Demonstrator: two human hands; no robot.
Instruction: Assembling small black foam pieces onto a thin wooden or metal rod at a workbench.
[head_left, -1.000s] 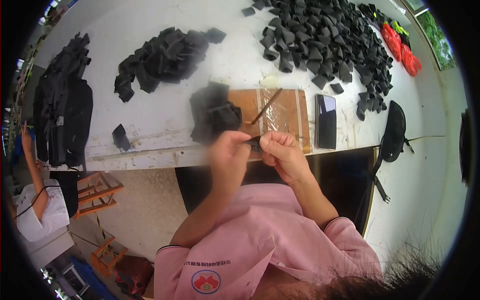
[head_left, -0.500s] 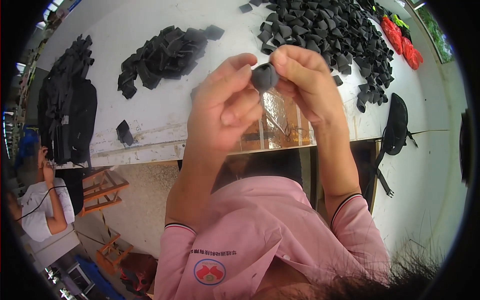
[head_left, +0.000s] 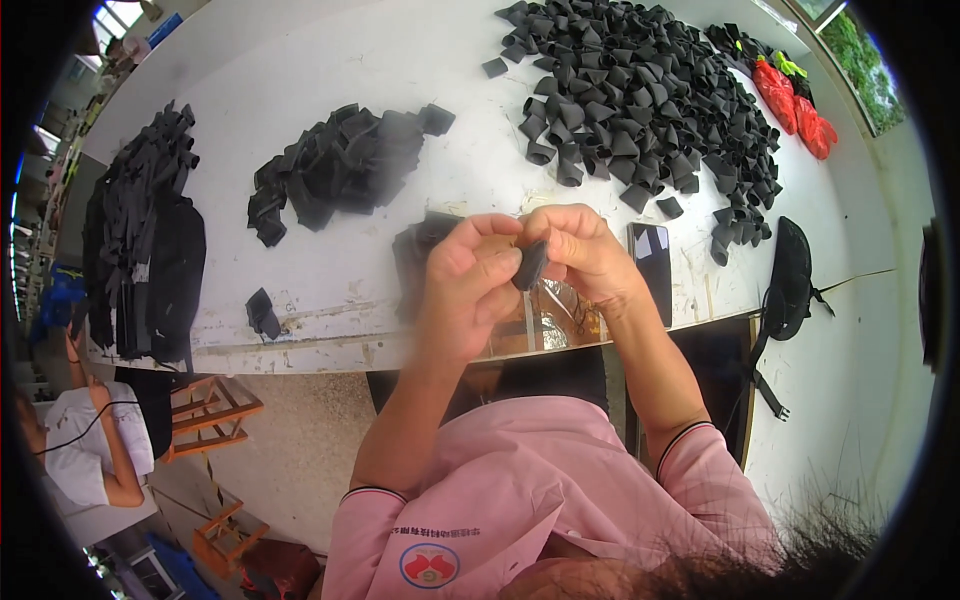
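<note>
**Dark piece (head_left: 533, 270) drawn back toward the body and turned, still held**

The small dark piece is in the air above the near part of the bench, between the two hands. Half a second ago it was held up farther from the body, its rounded face toward the camera; now it is nearer the bench's front edge and shows as a narrow, slanting shape. That suggests the handling of this one piece is unfinished: it has been turned, not put down.

The right hand (head_left: 592, 262) pinches it from the right, thumb and forefinger pressed together on its upper end. The left hand (head_left: 460, 285) comes at it from the other side, thumb tip against its left edge and the other fingers curled; whether these close in a full pinch I cannot tell.

Beneath the hands lies a brown board (head_left: 568, 322) with clear, shiny film. The slim stick seen on it a second ago is not visible now, as the hands cover much of that spot. A small dark stack (head_left: 410, 262) lies just beside the left hand, partly behind it, and a dark phone-like slab (head_left: 652, 280) lies to the right.

Farther out on the white bench (head_left: 470, 150) are a middle heap (head_left: 345, 165) of flat-looking dark pieces and, to the right, a large pile (head_left: 640, 110) of curled ones. Both look much as they did, so nothing suggests this piece has joined either.
</note>
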